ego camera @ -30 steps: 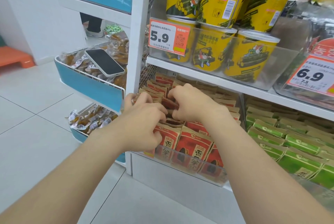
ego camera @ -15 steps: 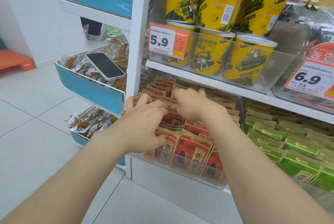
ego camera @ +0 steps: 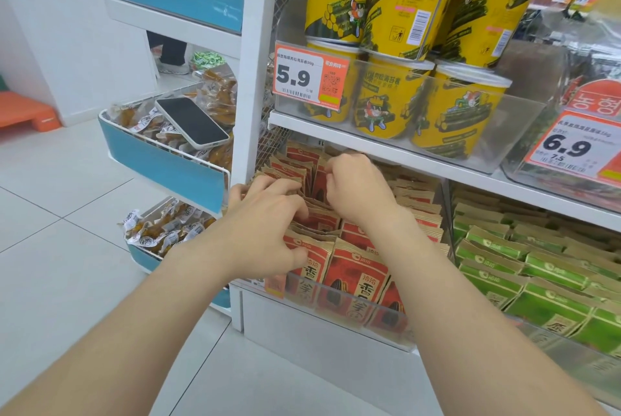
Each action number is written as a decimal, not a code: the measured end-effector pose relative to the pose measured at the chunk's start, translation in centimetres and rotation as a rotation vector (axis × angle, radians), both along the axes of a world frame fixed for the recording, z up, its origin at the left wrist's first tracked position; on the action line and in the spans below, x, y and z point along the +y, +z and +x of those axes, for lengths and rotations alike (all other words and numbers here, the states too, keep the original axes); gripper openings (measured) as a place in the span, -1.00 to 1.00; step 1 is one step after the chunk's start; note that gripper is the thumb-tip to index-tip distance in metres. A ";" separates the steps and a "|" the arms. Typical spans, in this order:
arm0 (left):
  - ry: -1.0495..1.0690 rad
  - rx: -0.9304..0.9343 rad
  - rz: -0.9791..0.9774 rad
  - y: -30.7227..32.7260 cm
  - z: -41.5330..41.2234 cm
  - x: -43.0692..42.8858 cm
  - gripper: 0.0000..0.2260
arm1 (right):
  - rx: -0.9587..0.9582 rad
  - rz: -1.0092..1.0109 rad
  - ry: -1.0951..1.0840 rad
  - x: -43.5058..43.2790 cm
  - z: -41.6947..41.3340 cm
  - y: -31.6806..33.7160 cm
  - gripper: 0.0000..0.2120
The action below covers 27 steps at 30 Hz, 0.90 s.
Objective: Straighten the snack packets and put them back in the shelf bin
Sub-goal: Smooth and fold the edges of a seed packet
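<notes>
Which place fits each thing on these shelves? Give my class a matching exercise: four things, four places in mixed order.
Things: 1 phone; 2 yellow tubs; 3 green packets; 4 red packets.
Places: A gripped by the left hand and right hand; B behind the 5.9 price tag; C on snack bags in the blue side basket; D right of the red packets.
Pairs: 1-C; 2-B; 3-D; 4-A.

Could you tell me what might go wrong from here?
The left hand and right hand grip tightly packed red packets; tugging could crease them or tip some over the bin wall. The phone lies tilted on snack bags in the side basket; a bump might slide it off.
</notes>
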State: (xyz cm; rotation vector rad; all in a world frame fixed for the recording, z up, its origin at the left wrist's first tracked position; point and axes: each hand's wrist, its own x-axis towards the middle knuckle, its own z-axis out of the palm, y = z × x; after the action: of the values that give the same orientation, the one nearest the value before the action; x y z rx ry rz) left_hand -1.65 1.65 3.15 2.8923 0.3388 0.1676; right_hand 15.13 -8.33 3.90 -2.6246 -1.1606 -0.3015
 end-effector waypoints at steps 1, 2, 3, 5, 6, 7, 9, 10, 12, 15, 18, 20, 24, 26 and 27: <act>0.000 -0.002 -0.014 0.0 0.0 0.0 -0.55 | -0.016 -0.076 -0.032 0.0 -0.1 -0.3 -0.77; 0.000 -0.001 -0.026 0.0 0.0 0.1 -0.56 | -0.004 -0.146 -0.061 0.0 -0.4 -0.4 -0.71; 0.002 -0.001 -0.033 -0.1 0.0 0.1 -0.56 | 0.024 -0.193 -0.081 0.0 -0.5 -0.3 -0.65; 0.003 -0.002 -0.040 -0.2 0.0 0.2 -0.58 | 0.072 -0.248 -0.080 -0.2 -0.6 -0.1 -0.57; 0.005 -0.003 -0.042 -0.3 -0.1 0.2 -0.58 | 0.088 -0.271 -0.071 -0.2 -0.6 0.0 -0.55; 0.009 -0.006 -0.043 -0.3 -0.1 0.2 -0.59 | 0.102 -0.300 -0.066 -0.2 -0.7 0.1 -0.52; 0.018 -0.012 -0.046 -0.3 -0.1 0.2 -0.59 | 0.119 -0.385 -0.064 -0.2 -1.1 0.3 -0.49; 0.023 -0.013 -0.048 -0.3 -0.2 0.2 -0.60 | 0.117 -0.420 -0.059 -0.2 -1.3 0.5 -0.50; 0.028 -0.015 -0.052 -0.2 -0.2 0.2 -0.62 | 0.091 -0.428 -0.037 -0.3 -2.0 0.9 -0.63; 0.039 -0.043 -0.064 0.0 -0.4 0.2 -0.65 | -0.083 -0.389 0.033 -0.9 -3.1 1.4 -0.87; 0.048 -0.068 -0.078 0.2 -0.8 0.2 -0.66 | -0.294 -0.333 0.136 -2.2 -4.5 1.7 -0.81; 0.043 -0.086 -0.108 0.3 -1.2 0.1 -0.63 | -0.359 -0.241 0.176 -3.3 -4.8 1.6 -0.82; 0.107 -0.210 -0.227 0.8 -2.0 -0.6 -0.71 | -0.487 0.271 0.215 -6.7 -4.9 1.6 -0.68; 0.187 -0.309 -0.298 0.9 -2.3 -1.0 -0.81 | -0.499 0.498 0.231 -8.2 -5.5 2.4 -0.67; 0.227 -0.357 -0.327 1.0 -2.4 -1.2 -0.81 | -0.468 0.583 0.242 -8.9 -6.0 2.8 -0.66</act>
State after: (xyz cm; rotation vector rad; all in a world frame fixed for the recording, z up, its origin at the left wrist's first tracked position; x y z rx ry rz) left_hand -4.02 0.41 4.11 2.4358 0.5663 0.5974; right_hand 9.14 -17.25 6.72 -1.9324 -1.2624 -1.0632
